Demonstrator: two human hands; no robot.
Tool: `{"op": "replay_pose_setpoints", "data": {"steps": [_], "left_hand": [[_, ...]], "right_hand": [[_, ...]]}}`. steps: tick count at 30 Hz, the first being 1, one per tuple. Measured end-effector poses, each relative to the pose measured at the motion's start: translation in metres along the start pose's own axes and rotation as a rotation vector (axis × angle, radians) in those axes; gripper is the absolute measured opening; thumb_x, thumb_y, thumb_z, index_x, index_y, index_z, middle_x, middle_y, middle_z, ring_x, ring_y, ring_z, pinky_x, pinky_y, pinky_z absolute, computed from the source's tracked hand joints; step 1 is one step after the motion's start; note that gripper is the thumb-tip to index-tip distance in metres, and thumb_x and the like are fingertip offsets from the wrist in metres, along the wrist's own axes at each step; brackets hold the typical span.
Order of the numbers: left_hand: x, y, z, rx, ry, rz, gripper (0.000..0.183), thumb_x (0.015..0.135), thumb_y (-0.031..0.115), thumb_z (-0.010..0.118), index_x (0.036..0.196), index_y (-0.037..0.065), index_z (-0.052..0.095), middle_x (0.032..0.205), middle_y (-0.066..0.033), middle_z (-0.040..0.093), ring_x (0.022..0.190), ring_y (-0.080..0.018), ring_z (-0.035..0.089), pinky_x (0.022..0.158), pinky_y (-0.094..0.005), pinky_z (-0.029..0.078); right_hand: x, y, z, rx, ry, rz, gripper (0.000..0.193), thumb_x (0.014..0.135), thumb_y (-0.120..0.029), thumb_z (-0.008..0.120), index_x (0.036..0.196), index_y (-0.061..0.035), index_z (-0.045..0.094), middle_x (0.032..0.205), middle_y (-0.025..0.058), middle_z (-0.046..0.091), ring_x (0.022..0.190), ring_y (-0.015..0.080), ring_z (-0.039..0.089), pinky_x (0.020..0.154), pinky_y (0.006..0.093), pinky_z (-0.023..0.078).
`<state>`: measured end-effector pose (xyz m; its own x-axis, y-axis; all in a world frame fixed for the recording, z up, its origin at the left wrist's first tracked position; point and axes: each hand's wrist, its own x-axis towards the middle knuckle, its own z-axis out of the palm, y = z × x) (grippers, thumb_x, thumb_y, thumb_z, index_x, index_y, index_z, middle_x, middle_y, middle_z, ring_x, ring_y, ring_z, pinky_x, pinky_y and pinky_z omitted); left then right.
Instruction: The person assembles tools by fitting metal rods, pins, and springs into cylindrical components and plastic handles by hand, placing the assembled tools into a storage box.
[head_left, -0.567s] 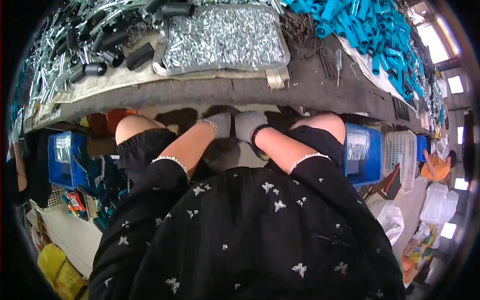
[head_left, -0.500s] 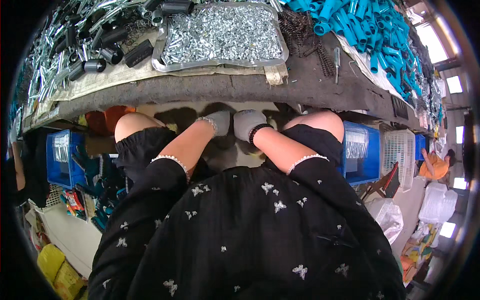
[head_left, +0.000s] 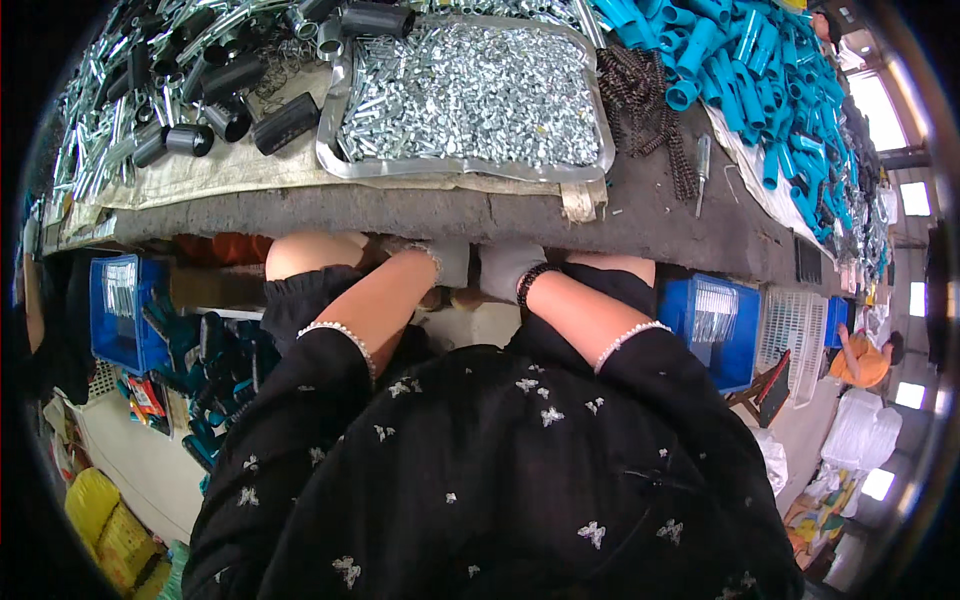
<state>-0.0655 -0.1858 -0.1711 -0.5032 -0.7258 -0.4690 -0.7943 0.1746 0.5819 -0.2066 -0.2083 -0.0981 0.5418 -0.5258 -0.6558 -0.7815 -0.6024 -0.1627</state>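
Note:
My left hand [head_left: 455, 263], in a pale grey glove, reaches under the front edge of the workbench [head_left: 400, 207]. Close beside it is my right hand [head_left: 508, 268], gloved alike, with a dark bead bracelet at the wrist. The bench edge hides the fingers of both hands, so whatever they hold or touch cannot be seen. Straight above them on the bench lies a metal tray [head_left: 478, 172] heaped with small shiny metal parts [head_left: 470, 95].
Left on the bench are black sleeves [head_left: 287, 123] and metal rods. Dark springs [head_left: 640, 95], a screwdriver [head_left: 703, 170] and a pile of teal tubes [head_left: 745, 75] lie right. Blue crates [head_left: 712, 365] flank my legs. A person in orange [head_left: 862, 358] is far right.
Both hands have moved further under the bench edge, which now covers their fronts. The bench and tray appear lower and nearer in the picture.

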Motion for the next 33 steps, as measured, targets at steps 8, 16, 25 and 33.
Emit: {"op": "replay_pose_setpoints", "data": {"steps": [8,16,25,33], "left_hand": [[0.002,-0.007,-0.008,-0.059,-0.038,0.007,0.03,0.086,0.023,0.06,0.106,0.004,0.07,0.108,-0.019,0.07,0.103,-0.035,0.065,0.09,-0.0392,0.049],[-0.006,0.001,-0.01,0.007,0.004,0.033,0.03,0.086,0.024,0.06,0.106,0.004,0.07,0.109,-0.019,0.07,0.103,-0.0349,0.065,0.091,-0.0392,0.049],[-0.018,-0.001,0.014,0.308,0.219,0.161,0.031,0.086,0.024,0.06,0.107,0.004,0.07,0.109,-0.0191,0.07,0.103,-0.0347,0.065,0.091,-0.0392,0.049],[-0.021,-0.009,0.014,0.346,0.288,0.165,0.031,0.086,0.025,0.06,0.107,0.004,0.07,0.11,-0.0191,0.07,0.104,-0.0346,0.065,0.091,-0.0392,0.049]], "right_hand": [[-0.015,0.002,-0.017,0.104,-0.071,-0.013,0.052,0.085,-0.05,0.06,0.109,-0.005,0.07,0.11,0.0198,0.07,0.102,0.0359,0.068,0.089,0.0461,0.052],[-0.017,0.001,-0.023,0.018,0.054,-0.079,0.033,0.089,-0.029,0.053,0.11,-0.0074,0.068,0.11,0.0191,0.069,0.102,0.0337,0.067,0.09,0.0432,0.052],[0.057,0.042,0.087,0.614,0.079,-0.381,0.04,0.093,-0.025,0.056,0.13,-0.0117,0.058,0.134,0.0164,0.059,0.12,0.0299,0.057,0.104,0.0414,0.042],[0.038,0.008,0.058,0.104,0.065,-0.002,0.036,0.087,-0.029,0.055,0.114,-0.0106,0.07,0.121,0.0172,0.067,0.109,0.0333,0.065,0.091,0.0464,0.051]]}}
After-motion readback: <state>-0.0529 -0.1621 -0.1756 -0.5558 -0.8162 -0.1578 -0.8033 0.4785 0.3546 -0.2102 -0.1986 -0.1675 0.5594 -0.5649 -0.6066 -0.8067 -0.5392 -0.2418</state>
